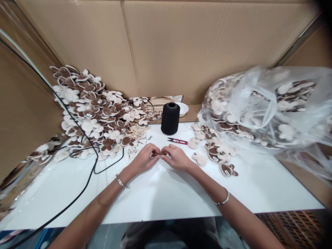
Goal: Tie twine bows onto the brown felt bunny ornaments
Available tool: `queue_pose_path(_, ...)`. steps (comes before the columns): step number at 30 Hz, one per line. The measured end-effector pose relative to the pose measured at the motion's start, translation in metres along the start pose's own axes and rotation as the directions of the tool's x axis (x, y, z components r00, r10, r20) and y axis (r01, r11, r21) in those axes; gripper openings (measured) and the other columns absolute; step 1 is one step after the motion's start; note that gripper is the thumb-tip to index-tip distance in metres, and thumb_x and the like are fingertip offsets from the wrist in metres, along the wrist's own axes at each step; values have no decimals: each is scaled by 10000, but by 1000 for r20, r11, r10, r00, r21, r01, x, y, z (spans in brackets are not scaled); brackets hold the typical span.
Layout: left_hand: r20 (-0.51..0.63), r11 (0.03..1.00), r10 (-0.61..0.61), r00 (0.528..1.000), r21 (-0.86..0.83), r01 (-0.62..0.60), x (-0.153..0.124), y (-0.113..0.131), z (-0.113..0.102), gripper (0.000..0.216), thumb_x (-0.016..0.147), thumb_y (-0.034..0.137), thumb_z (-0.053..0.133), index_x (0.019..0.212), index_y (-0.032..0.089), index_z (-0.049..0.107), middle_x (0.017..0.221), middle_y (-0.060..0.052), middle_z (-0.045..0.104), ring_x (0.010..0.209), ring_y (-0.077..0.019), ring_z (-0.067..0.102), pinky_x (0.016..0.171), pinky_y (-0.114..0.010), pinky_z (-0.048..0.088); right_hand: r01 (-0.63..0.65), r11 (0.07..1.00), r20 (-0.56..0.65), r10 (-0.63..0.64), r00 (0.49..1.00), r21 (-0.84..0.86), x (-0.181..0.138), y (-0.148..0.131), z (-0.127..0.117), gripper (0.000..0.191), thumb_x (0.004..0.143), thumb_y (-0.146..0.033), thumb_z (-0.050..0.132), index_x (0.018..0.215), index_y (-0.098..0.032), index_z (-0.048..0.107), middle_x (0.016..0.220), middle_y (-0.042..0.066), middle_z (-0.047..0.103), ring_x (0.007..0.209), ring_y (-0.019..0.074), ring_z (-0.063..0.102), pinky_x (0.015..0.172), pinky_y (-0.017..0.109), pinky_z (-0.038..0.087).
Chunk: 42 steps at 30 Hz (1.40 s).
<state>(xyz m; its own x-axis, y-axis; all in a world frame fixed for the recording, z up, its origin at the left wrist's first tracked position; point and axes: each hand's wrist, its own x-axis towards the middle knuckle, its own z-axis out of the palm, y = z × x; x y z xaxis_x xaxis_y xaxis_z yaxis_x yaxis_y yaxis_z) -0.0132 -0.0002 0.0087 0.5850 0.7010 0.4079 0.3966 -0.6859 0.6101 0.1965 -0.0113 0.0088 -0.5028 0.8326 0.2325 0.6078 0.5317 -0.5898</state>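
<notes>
Over the middle of the white table, my left hand point(145, 156) and my right hand point(174, 156) meet with fingertips pinched together. Between them is a small brown fabric piece point(157, 154), mostly hidden by the fingers; its shape does not show. Just beyond my right hand lies a pair of red-handled thread snips point(178, 141). A black cone of thread point(170, 119) stands upright behind the snips. To the right of my right hand are loose brown and cream plush patches, one a brown rabbit-head shape with a cream bow point(228, 170).
A tall heap of brown and cream patches point(90, 110) rises at the left, with cream cord bows point(138, 132) beside it. Black cable point(90, 173) crosses the table's left side. Clear plastic bags of patches point(259, 107) fill the right. Cardboard walls point(166, 48) enclose the back.
</notes>
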Motion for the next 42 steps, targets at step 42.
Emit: queue_pose_path(42, 265, 944, -202, 943, 309, 115, 220, 24, -49, 667, 761, 576, 629, 1305, 206, 524, 1387, -109, 543, 1234, -281, 513, 1023, -351, 366, 91, 995, 2, -91, 996, 29, -8, 6, -4, 65, 873, -205, 580, 832, -167, 614, 791, 23, 560, 723, 140, 510, 680, 238, 374)
